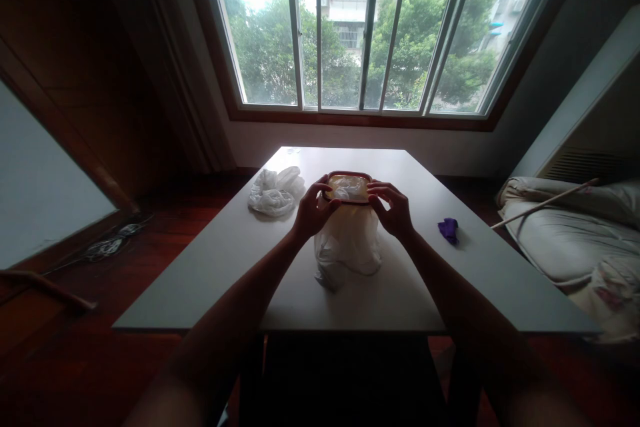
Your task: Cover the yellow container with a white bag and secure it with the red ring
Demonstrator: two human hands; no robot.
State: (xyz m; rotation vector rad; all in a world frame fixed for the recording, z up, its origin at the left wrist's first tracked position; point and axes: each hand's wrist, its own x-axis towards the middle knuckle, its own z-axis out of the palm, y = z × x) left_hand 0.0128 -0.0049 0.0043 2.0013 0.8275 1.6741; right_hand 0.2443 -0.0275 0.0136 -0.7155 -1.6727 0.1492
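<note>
A small trash bin (349, 201) with a reddish-brown rim stands upright on the white table (400, 294), in front of me. A thin white plastic bag (345, 244) lines it; part shows inside the opening and the rest hangs over the outside, down to the tabletop. My left hand (316, 208) grips the left side of the rim, thumb at the near edge and fingers at the far side. On the right side, my right hand (393, 208) holds the rim with curled fingers and the thumb low. The bin's walls are mostly hidden under the bag.
A crumpled white plastic bag (274, 192) lies at the table's left. To the right is a small purple cloth-like bundle (449, 230). Beyond the right edge, a thin stick (545, 204) rests across pale folded bedding (575, 227). A window (345, 34) faces the table.
</note>
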